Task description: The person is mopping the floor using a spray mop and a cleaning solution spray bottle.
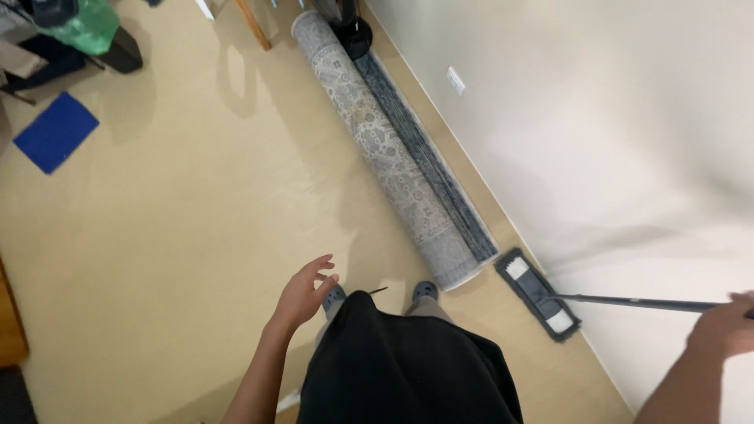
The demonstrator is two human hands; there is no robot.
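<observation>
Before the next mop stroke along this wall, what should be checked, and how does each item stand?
1. Right hand gripping the mop handle: ok.
2. Left hand free, fingers spread, holding nothing: ok.
3. Mop head flat on the floor by the wall: ok.
4. Rolled rug out of the mop's way: not ok, its end lies close beside the mop head.
5. Floor wet or dry: cannot tell.
</observation>
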